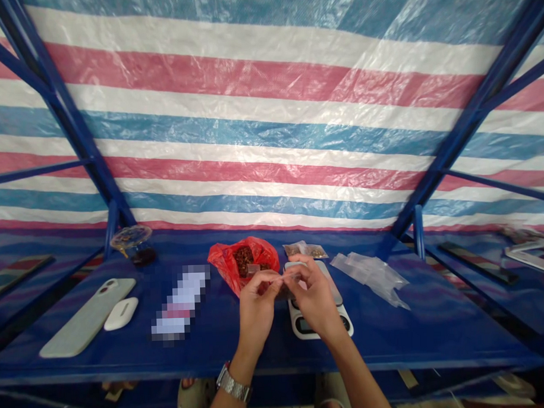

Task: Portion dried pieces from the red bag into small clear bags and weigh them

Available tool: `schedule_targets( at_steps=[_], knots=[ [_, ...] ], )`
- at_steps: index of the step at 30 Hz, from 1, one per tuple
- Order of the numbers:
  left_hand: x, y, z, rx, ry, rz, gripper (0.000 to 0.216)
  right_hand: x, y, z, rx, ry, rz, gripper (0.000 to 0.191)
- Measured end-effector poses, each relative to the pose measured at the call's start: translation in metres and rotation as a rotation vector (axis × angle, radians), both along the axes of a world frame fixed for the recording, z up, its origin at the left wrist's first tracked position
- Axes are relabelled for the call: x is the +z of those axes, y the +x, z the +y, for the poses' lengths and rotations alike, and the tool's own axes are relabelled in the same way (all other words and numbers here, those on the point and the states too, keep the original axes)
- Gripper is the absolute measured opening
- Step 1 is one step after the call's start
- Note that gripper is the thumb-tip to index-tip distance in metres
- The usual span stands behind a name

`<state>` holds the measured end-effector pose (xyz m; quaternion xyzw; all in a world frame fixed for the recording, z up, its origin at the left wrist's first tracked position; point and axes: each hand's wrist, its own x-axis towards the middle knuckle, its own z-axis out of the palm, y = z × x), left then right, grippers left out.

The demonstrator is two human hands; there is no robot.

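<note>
My left hand (256,303) and my right hand (314,298) meet at the fingertips, both pinching the top edge of a small clear plastic bag (283,292). Something dark shows in the bag, mostly hidden by my fingers. Just behind my left hand lies an open red plastic bag (224,262) of brown, grain-like pieces (242,257), with a small scoop-like item (253,268) on them. Beneath my right hand is a white digital kitchen scale (345,327), its display and platform partly covered. Behind it are filled clear bags (317,250).
Flat clear bags (370,275) lie to the right of the scale. On the left are a pale phone (86,320), a white earbud case (121,314), a blurred-out item (181,305) and a clear plastic cup (142,254). Blue metal posts (457,138) flank the blue table (393,342).
</note>
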<state>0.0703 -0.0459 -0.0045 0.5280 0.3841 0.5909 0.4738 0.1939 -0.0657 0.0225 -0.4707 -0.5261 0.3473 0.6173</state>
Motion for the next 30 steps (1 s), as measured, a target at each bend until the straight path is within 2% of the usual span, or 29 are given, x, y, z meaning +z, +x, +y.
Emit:
schedule_targets(
  at_steps=[8,10,12,14,16,18,20,22,24,26,28,30],
  knots=[
    [0.011,0.002,-0.010,0.114,0.020,0.048,0.032,0.004,0.006,-0.002,-0.150,0.012,-0.102,0.039],
    [0.012,0.004,-0.010,0.202,0.022,0.073,0.033,0.008,0.020,0.001,-0.298,0.013,-0.150,0.037],
    [0.012,0.003,-0.008,0.253,0.016,0.077,0.033,0.015,0.040,0.009,-0.522,0.023,-0.213,0.035],
    [0.012,0.001,-0.007,0.229,0.000,0.074,0.033,0.025,0.063,0.023,-0.723,0.051,-0.308,0.031],
    [0.013,-0.003,-0.006,0.193,-0.019,0.084,0.032,0.030,0.080,0.044,-0.798,0.083,-0.406,0.028],
    [0.015,-0.007,-0.006,0.170,-0.024,0.109,0.029,0.028,0.088,0.069,-0.738,-0.016,-0.600,0.027],
    [0.016,-0.013,-0.006,0.151,-0.012,0.143,0.026,0.018,0.085,0.092,-0.552,-0.194,-0.859,0.025],
    [0.018,-0.018,-0.007,0.151,0.009,0.171,0.025,0.003,0.077,0.111,-0.393,-0.275,-0.986,0.019],
    [0.020,-0.023,-0.007,0.164,0.024,0.191,0.025,-0.009,0.067,0.125,-0.302,-0.271,-1.028,0.014],
    [0.021,-0.027,-0.007,0.173,0.042,0.201,0.024,-0.013,0.064,0.134,-0.228,-0.244,-1.063,0.019],
    [0.023,-0.030,-0.008,0.165,0.058,0.212,0.024,-0.010,0.072,0.138,-0.167,-0.214,-1.093,0.026],
    [0.024,-0.033,-0.009,0.159,0.067,0.233,0.024,-0.001,0.094,0.136,-0.158,-0.207,-1.124,0.031]
  ],
)
